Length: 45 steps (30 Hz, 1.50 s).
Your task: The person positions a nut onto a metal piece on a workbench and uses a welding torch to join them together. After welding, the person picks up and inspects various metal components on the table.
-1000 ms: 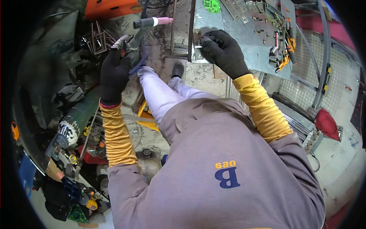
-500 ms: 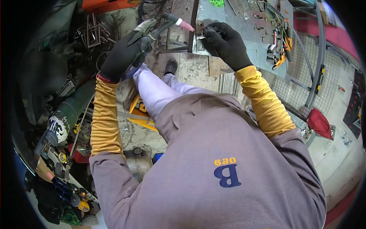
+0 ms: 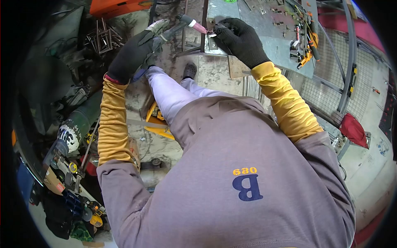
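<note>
My left hand [image 3: 131,58], in a dark glove, is closed around a TIG welding torch [image 3: 175,30]. The torch's pink nozzle [image 3: 200,27] points right, its tip close to a small metal plate with a hole [image 3: 212,44] at the left edge of the metal-topped table [image 3: 271,53]. Also dark-gloved, my right hand [image 3: 245,43] rests at that edge with fingers pinched together right by the nozzle tip. A small shiny piece shows at its fingertips; what the fingers hold is too small to name.
Pliers and other orange-handled tools [image 3: 311,44] lie along the table's right side, beside small metal brackets [image 3: 280,25]. A green gas cylinder [image 3: 76,126] is on the left. Metal frames [image 3: 102,37] lie on the floor near an orange case [image 3: 118,5].
The view has shifted slightly. Both hands appear a little higher and further left, with the torch tip still beside the plate and the right fingertips.
</note>
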Motion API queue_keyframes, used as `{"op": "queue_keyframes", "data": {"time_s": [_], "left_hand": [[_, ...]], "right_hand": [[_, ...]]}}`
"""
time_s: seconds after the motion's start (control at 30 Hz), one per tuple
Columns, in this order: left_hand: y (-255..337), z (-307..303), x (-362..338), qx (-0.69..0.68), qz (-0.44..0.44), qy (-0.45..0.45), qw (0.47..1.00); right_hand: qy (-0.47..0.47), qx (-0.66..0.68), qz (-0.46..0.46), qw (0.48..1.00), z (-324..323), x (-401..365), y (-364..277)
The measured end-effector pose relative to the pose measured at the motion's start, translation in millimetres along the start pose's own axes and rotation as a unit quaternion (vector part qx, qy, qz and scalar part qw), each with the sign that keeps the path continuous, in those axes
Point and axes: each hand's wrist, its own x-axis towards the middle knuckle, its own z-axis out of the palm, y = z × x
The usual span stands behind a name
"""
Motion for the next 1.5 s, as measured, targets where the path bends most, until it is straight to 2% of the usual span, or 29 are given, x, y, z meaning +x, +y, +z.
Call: {"op": "queue_keyframes", "data": {"time_s": [0.07,0.17,0.27,0.3,0.37,0.47,0.67,0.87,0.93,1.03,1.23,1.27,1.3,1.33,1.37,1.4,1.43,1.47,1.5], "left_hand": [[0,0,2,-0.02,0.019,0.028,0.999],[-5,-5,6,0.003,0.047,0.021,0.999],[-2,-6,4,-0.02,0.037,0.027,0.999],[4,-6,3,-0.019,0.037,0.028,0.999],[17,-6,2,-0.03,-0.066,0.027,0.997],[9,-1,2,-0.071,-0.021,0.028,0.997],[-2,0,0,-0.036,-0.012,0.048,0.998],[14,2,-3,0.045,0.006,0.083,0.996],[17,4,-5,0.058,-0.002,0.081,0.995],[18,7,-5,0.057,-0.003,0.081,0.995],[17,8,-4,0.029,-0.009,0.06,0.998],[11,8,-5,0.036,-0.011,0.048,0.998],[28,10,-5,-0.016,-0.025,0.051,0.998],[33,9,-5,-0.074,-0.063,0.042,0.994],[34,9,-5,-0.131,-0.101,0.032,0.986],[34,9,-4,-0.139,-0.123,0.039,0.982],[27,11,-5,-0.14,-0.124,0.039,0.982],[13,12,-4,-0.033,-0.02,0.066,0.997],[2,11,-3,0.075,0.084,0.091,0.989]], "right_hand": [[0.001,0.009,0.009,1.0,0,0,-2],[0.013,-0.01,-0.009,1.0,2,1,3],[0.011,0.012,-0.009,1.0,3,0,6],[0.008,0.036,0.017,0.999,3,-1,3],[0.004,0.061,0.043,0.997,2,0,1],[-0.003,0.019,0.023,1.0,1,0,2],[-0.011,0.045,0.046,0.998,3,1,6],[0.01,-0.042,-0.049,0.998,3,1,11],[0.007,0.023,0.028,0.999,1,-1,0],[0.002,0.056,0.053,0.997,4,0,2],[0.006,-0.006,0.035,0.999,1,0,0],[-0.007,0.086,0.043,0.995,2,-1,11],[-0.02,0.177,0.051,0.983,5,0,29],[0.066,0.023,-0.187,0.98,10,7,49],[0.02,-0.01,-0.199,0.98,7,7,78],[0.019,-0.057,-0.227,0.972,7,9,92],[0.017,-0.103,-0.255,0.961,6,11,73],[-0.001,-0.001,-0.078,0.997,4,5,53],[-0.018,0.101,0.102,0.989,2,1,4]]}}
